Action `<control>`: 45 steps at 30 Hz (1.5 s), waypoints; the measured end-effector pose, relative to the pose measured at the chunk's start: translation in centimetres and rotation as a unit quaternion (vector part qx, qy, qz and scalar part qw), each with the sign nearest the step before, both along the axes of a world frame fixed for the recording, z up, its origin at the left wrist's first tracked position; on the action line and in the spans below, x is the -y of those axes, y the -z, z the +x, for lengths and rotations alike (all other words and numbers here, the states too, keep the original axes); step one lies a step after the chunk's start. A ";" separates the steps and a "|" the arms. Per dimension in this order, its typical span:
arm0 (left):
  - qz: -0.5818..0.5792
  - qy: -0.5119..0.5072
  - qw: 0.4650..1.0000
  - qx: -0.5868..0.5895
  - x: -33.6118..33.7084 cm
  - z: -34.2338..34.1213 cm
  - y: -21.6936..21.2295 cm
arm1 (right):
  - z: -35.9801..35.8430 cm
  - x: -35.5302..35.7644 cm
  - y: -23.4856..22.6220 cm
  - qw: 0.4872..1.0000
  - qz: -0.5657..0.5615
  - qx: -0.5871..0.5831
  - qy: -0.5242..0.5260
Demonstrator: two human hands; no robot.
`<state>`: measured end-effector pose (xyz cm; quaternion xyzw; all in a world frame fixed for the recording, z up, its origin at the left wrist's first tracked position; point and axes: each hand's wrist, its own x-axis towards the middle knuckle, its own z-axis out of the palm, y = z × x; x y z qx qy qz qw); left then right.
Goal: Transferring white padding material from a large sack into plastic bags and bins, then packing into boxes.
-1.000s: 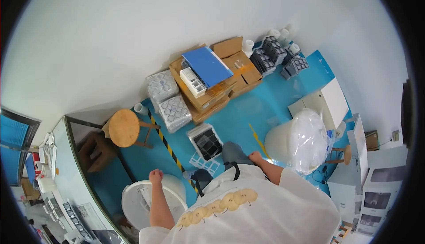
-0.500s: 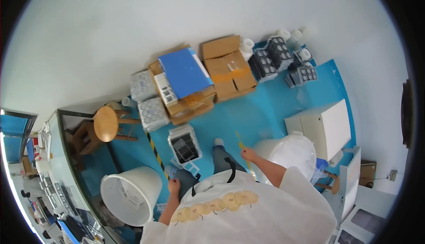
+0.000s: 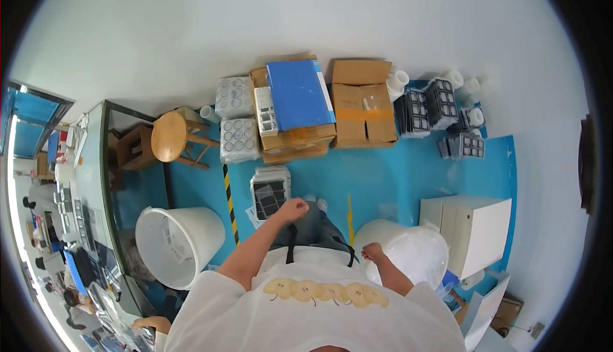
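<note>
My left hand [image 3: 294, 210] is raised in front of my body, its fingers curled closed with nothing visible in them. Below it on the floor stands a stack of white trays [image 3: 273, 174] with black gridded pieces [image 3: 268, 201] on top. My right hand [image 3: 372, 252] hangs at my side, its fingers loosely bent and a little apart, and appears to hold nothing. Closest to that hand is a large white tub [image 3: 415, 250] with clear plastic over it. Neither hand visibly touches any of these things.
Cardboard boxes [image 3: 364, 112], a blue folder-like panel [image 3: 297, 93], wrapped cup trays [image 3: 239, 140] and black tray stacks [image 3: 440, 103] line the wall. A wooden stool [image 3: 169, 136] and white bin [image 3: 207, 237] stand left, a white cabinet [image 3: 476, 234] right. Another person's arm [image 3: 152, 322] shows lower left.
My view has turned and shifted. My left hand has swung up and forward from beside my leg; my right hand has dropped back toward my side. My feet have moved in a step.
</note>
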<state>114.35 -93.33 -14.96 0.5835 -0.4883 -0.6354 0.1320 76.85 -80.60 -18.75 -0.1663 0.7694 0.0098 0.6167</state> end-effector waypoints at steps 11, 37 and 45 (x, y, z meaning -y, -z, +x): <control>-0.048 -0.485 0.871 0.057 20.3 5.2 3.8 | 18.9 30.0 -5.5 0.840 -0.364 -0.005 -0.403; -0.338 -0.338 0.852 0.216 37.2 10.2 0.7 | 13.1 49.5 -17.7 0.910 -0.402 0.092 0.034; -0.032 -0.183 0.967 0.173 46.7 17.9 5.7 | 16.1 49.1 -4.6 0.839 -0.180 0.423 0.292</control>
